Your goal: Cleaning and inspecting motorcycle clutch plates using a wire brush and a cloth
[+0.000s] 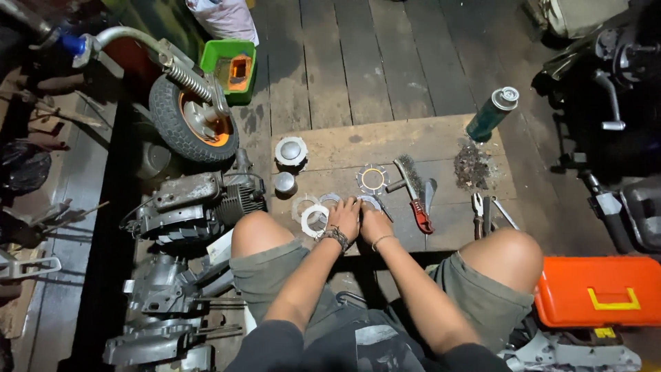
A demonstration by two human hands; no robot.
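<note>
A thin, flat metal ring (370, 201) is seen under the fingertips of both hands, lying flat on the wooden board (385, 141) close to its near edge, about midway along it. Only its far arc is visible; the rest is hidden by the left hand (346, 217) and the right hand (372, 222), which are pressed side by side on it. A wider, flat, pale metal ring (315, 219) is found just beside the left hand, also lying flat near the same edge.

A wooden board (385, 148) carries metal rings (315, 218), pliers (480, 213) (red-handled cutter (416, 207) too).
</note>
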